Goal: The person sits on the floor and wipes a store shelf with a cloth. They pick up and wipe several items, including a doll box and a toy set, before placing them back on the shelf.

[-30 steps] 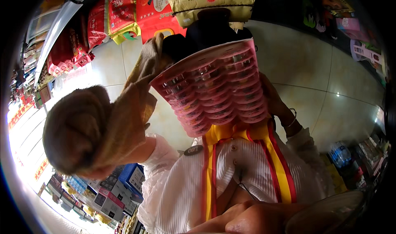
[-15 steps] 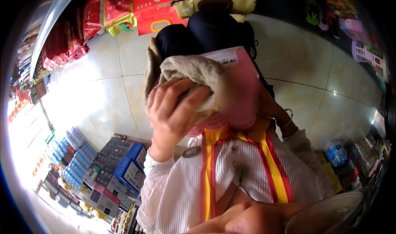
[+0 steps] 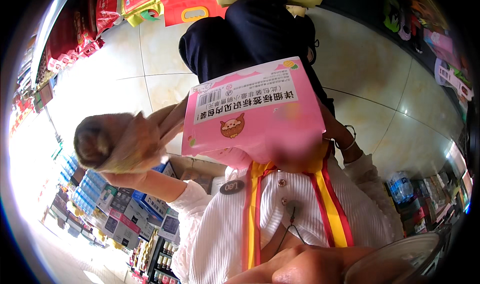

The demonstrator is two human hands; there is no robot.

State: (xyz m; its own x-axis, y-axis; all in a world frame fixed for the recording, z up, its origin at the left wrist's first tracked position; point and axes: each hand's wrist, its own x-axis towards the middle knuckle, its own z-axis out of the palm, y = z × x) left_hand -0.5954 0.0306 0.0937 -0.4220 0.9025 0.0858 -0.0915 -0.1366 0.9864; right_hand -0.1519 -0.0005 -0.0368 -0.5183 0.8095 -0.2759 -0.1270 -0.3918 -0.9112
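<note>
The pink package (image 3: 255, 111) is raised before the chest. The beige cloth (image 3: 115, 144), just beside it, is clenched in the left hand (image 3: 167, 121). The right hand (image 3: 334, 131) is mostly hidden behind the package, so its grip cannot be determined. The package should be supported steadily and the cloth kept bunched.

Bright overexposed glare at left edge; sheen on tiled floor (image 3: 380, 84); strong fisheye bending and dark vignette at rim; motion blur on pink package (image 3: 255, 114) lower part.

Pink package (image 3: 252, 116) centre; red sacks (image 3: 125, 1) top.
</note>
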